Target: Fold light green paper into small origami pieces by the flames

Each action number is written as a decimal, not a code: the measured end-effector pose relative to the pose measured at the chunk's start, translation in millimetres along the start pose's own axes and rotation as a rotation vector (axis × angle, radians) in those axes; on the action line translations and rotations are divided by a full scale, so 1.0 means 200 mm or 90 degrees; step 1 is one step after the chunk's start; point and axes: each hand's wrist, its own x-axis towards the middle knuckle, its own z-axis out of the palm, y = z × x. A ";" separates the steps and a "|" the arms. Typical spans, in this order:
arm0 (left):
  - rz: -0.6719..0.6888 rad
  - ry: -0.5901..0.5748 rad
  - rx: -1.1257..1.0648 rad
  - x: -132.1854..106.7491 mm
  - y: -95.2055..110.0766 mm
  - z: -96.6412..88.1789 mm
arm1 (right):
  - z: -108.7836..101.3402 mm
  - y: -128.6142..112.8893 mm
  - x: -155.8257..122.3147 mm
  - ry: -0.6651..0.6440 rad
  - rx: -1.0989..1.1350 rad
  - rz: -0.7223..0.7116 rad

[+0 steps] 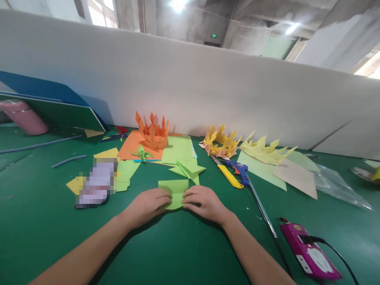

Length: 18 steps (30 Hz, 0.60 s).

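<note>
Head view shows both hands just below the middle of the frame, above a green desk [178,257]. The left hand [151,202] pinches the left side of a small green paper [177,196], and the right hand [206,202] pinches its right side; a crease runs across the paper between them. Just above it in the frame lies a pointed, folded green piece [191,169]. Left of centre, an orange paper crown [153,136] stands on flat sheets, with a small green folded shape [142,153] near its base. Right of centre sit a yellow-orange crown [221,148] and, beside it, a pale yellow spiked strip [265,151]. Below these are a yellow cutter [230,177] and a blue glue gun [244,174]. At the lower right of the frame lies a magenta device [308,251] with a black cable [335,249]; at the left edge a pink bottle [25,116] leans beside dark panels [59,116]
</note>
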 end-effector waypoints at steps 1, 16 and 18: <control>-0.004 -0.003 -0.011 0.00 -0.01 -0.01 | 0.00 0.00 0.00 0.003 0.010 0.010; -0.253 0.009 -0.098 0.02 0.05 -0.03 | 0.05 -0.02 0.02 0.057 0.067 0.190; -0.300 0.015 -0.125 0.02 0.05 -0.03 | 0.06 -0.02 0.03 0.063 0.060 0.226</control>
